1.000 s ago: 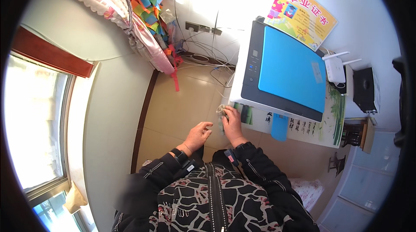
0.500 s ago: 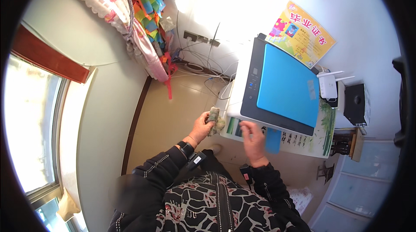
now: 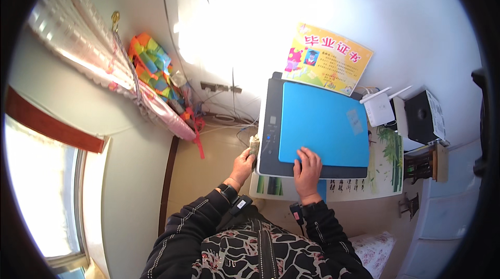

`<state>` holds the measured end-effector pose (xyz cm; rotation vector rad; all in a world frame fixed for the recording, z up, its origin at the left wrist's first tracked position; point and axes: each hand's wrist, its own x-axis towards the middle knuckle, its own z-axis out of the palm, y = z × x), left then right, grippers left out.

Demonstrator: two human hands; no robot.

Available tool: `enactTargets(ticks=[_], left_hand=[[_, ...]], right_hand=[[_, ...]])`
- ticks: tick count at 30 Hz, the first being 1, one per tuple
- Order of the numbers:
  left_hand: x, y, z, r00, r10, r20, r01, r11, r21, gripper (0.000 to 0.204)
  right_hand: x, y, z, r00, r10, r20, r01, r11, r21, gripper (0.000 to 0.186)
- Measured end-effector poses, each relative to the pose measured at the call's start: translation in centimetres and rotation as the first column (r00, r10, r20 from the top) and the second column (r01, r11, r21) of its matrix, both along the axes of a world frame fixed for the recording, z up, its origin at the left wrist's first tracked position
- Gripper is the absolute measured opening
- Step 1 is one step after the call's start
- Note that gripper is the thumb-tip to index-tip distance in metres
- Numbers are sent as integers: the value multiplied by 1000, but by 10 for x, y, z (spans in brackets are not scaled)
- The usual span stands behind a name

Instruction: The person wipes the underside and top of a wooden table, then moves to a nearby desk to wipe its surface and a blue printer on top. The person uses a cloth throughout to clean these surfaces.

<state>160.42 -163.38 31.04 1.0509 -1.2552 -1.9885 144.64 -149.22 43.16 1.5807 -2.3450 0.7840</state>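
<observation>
A grey-green crumpled rag (image 3: 254, 146) is gripped in my left hand (image 3: 241, 167), with the fingers closed round it. It sits against the left side of a dark-framed printer (image 3: 269, 160); the printer's edge hides part of it. My right hand (image 3: 308, 170) lies on the near edge of the printer's flat blue top (image 3: 324, 123), fingers stretched out and nothing held. Left of the blue top runs a dark panel with small buttons and a blue light.
The printer stands on a table with a printed cover (image 3: 383, 180). Behind it a yellow certificate (image 3: 333, 60) leans on the wall. To its right are a white router (image 3: 378, 108) and a black box (image 3: 424, 117). Cables (image 3: 239, 117) trail at the left; a pink curtain (image 3: 156, 111) hangs beyond.
My left hand has brought the rag up against the printer's left side. My right hand has gone from in front of the printer onto its blue top. The view has shifted.
</observation>
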Motion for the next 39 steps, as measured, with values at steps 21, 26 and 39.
enactTargets(ticks=[21, 26, 39], left_hand=[[-97, -200, 43, 937, -290, -196, 286, 957, -50, 26], [-73, -195, 104, 845, -325, -425, 340, 940, -44, 21], [-84, -74, 137, 688, -717, -110, 701, 697, -150, 29]], right_hand=[[6, -6, 6, 971, -144, 189, 158, 986, -59, 20], [1, -14, 5, 958, -164, 237, 187, 979, -81, 21], [8, -66, 21, 509, 72, 858, 398, 864, -309, 47]])
